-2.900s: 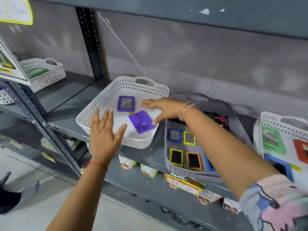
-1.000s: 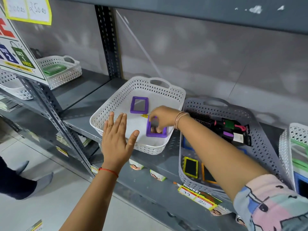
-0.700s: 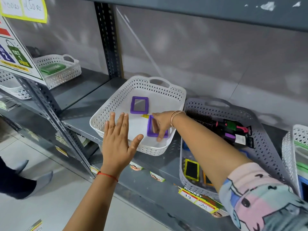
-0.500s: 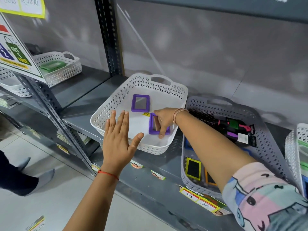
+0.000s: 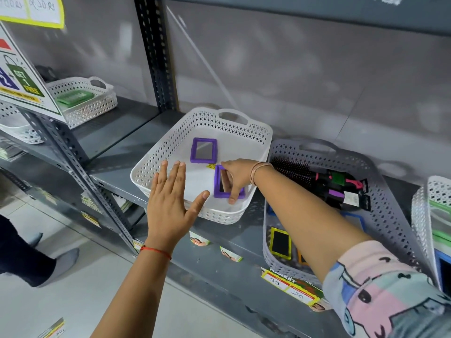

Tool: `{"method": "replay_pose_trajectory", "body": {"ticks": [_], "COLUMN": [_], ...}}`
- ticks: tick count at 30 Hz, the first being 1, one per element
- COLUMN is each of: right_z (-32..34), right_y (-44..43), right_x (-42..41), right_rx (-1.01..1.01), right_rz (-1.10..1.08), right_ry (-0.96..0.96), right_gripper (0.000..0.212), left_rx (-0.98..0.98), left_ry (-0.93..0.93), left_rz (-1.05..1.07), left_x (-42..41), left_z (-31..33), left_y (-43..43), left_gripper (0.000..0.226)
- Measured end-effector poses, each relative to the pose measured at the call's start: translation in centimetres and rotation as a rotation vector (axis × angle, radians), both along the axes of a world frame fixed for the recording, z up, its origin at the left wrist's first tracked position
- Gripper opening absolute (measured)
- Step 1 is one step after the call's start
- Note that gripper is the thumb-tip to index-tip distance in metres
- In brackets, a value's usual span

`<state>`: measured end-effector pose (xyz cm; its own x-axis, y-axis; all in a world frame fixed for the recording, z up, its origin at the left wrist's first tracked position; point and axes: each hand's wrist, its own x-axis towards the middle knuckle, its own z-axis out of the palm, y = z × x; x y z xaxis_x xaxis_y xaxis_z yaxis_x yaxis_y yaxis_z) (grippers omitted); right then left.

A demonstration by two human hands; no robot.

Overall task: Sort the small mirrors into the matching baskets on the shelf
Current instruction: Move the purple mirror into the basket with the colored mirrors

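A white perforated basket [image 5: 156,164] stands on the grey shelf. One purple-framed mirror [image 5: 203,150] lies flat inside it, glass up. My right hand [image 5: 238,176] grips a second purple mirror [image 5: 220,184] at the basket's near right, its fingers on the frame's right side and the mirror resting glass up on the basket floor. My left hand [image 5: 170,203] hovers open, fingers spread, over the basket's front rim without touching anything. A grey basket [image 5: 380,181] to the right holds a yellow-framed mirror [image 5: 280,242], other framed mirrors partly hidden by my arm, and hairbrushes [image 5: 317,179].
Another white basket [image 5: 419,211] with green and blue mirrors sits at the far right edge. A white basket with a green item [image 5: 75,96] stands on the left shelf, behind a slanted upright [image 5: 80,176]. Someone's shoe and leg [image 5: 36,262] are on the floor at left.
The purple mirror, face down 2.9 s ago, now rests glass up in the basket under my right hand. My left hand has stayed hovering at the front rim.
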<state>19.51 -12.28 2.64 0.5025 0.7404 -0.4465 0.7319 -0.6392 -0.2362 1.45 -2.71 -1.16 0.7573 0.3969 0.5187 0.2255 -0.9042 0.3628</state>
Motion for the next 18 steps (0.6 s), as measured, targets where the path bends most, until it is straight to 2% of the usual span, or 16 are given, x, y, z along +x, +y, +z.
{"method": "replay_pose_trajectory", "body": {"ticks": [5, 10, 14, 18], "right_z": [0.7, 2.0, 3.9, 5.0], "right_y": [-0.2, -1.2, -3.5, -7.3], "right_x": [-0.7, -1.8, -2.7, -3.6], "right_rx": [0.109, 0.274, 0.432, 0.502], "right_rz": [-0.017, -0.046, -0.108, -0.171], "right_ry": [-0.044, -0.082, -0.135, -0.203], "right_gripper": [0.087, 0.116, 0.118, 0.119], "left_rx": [0.007, -0.011, -0.026, -0.03], "left_ry": [0.035, 0.052, -0.039, -0.099], "left_rz": [-0.003, -0.019, -0.065, -0.215], "left_x": [-0.1, -0.3, -0.3, -0.4], "left_z": [0.1, 0.3, 0.7, 1.1], "left_y": [0.1, -0.2, -2.3, -7.4], "left_gripper": [0.09, 0.094, 0.087, 0.08]}}
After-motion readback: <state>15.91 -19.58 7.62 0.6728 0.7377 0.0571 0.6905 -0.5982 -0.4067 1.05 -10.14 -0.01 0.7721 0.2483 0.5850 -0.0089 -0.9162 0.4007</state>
